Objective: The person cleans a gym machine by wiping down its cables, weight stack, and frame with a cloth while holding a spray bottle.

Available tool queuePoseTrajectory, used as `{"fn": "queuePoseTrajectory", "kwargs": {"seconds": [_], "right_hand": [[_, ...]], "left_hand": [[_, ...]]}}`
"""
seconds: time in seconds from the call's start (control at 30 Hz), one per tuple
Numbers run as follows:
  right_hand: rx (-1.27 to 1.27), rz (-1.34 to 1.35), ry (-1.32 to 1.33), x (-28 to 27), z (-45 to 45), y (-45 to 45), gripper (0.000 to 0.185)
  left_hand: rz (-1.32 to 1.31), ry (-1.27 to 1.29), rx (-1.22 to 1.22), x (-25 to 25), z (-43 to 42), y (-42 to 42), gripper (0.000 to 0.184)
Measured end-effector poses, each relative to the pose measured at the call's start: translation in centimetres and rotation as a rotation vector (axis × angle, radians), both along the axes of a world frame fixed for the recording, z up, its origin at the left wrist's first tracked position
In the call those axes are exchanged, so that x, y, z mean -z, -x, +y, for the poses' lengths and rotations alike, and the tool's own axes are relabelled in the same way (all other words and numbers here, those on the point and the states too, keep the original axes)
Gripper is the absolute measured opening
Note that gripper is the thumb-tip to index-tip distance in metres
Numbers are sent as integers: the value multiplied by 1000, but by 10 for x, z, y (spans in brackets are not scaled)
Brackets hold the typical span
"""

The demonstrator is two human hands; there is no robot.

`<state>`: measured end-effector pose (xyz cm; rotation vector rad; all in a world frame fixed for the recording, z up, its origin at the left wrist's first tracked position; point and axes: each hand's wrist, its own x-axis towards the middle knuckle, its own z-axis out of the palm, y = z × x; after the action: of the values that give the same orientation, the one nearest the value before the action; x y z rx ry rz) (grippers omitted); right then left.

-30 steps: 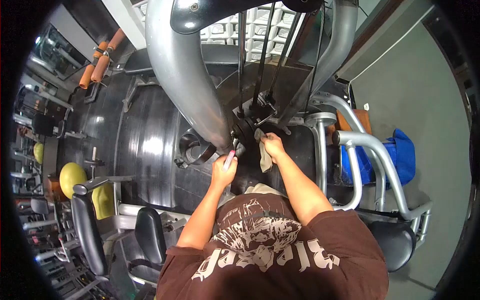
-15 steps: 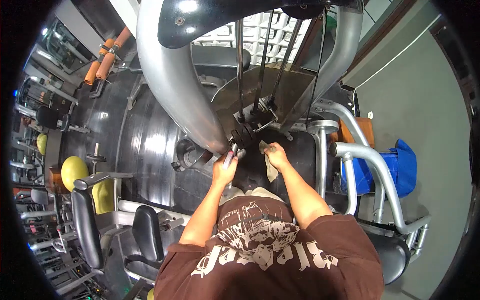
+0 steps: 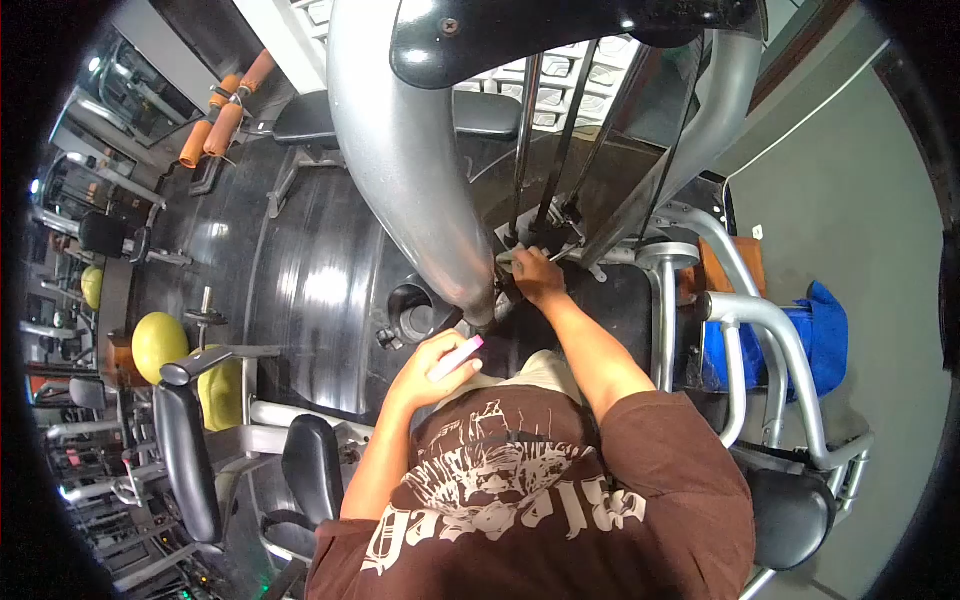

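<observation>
My left hand [image 3: 430,372] is closed around a slim white bottle with a pink top [image 3: 458,358], held low in front of my shirt. Farther forward, my right hand [image 3: 537,274] reaches the weight machine's lower metal parts, just below the guide rods [image 3: 556,150]. Its fingers are bent against the machine, with a bit of the beige cloth [image 3: 506,262] showing at their edge; the rest of it is hidden. The machine's thick silver frame tube [image 3: 410,170] curves down between my two hands, on the left of the rods.
A silver tubular frame [image 3: 740,310] with a blue cover [image 3: 828,345] stands on the right. On the left are black padded seats [image 3: 312,465], a yellow ball [image 3: 160,348] and orange foam rollers [image 3: 222,130]. A black panel [image 3: 570,40] hangs overhead.
My right hand has moved forward with the cloth, onto the machine below the rods. My left hand has drawn back from the frame tube toward my body, keeping the bottle.
</observation>
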<state>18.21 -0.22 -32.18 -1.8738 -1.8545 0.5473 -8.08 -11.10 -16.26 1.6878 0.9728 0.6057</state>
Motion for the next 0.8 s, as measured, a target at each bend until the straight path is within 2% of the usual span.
{"fn": "queuePoseTrajectory", "kwargs": {"seconds": [0.17, 0.3, 0.33, 0.53, 0.63, 0.67, 0.77, 0.8], "right_hand": [[-34, -201, 23, 19, 16, 15, 21], [-67, -124, 30, 0, -4, 9, 20], [-80, -141, -46, 3, -12, 6, 24], [-141, -217, 99, 4, -44, -8, 23], [-134, -231, 142, -3, -47, -12, 24], [-124, -233, 152, -6, -46, -11, 25], [-45, -105, 8, -10, -34, 0, 28], [-40, -115, 20, -7, -31, 6, 28]], "left_hand": [[-105, -5, -8, -25, 0, 13, 15], [-113, -143, -25, -34, 8, 11, 11], [-113, -168, -43, -33, 10, 10, 11], [-112, -325, -69, -36, 15, 3, 13], [-166, -513, -147, -37, 11, 2, 11], [-180, -505, -198, -34, 7, 2, 11], [-106, -659, -140, -38, 13, 4, 11], [-117, -575, -127, -30, 13, 6, 12]]}}
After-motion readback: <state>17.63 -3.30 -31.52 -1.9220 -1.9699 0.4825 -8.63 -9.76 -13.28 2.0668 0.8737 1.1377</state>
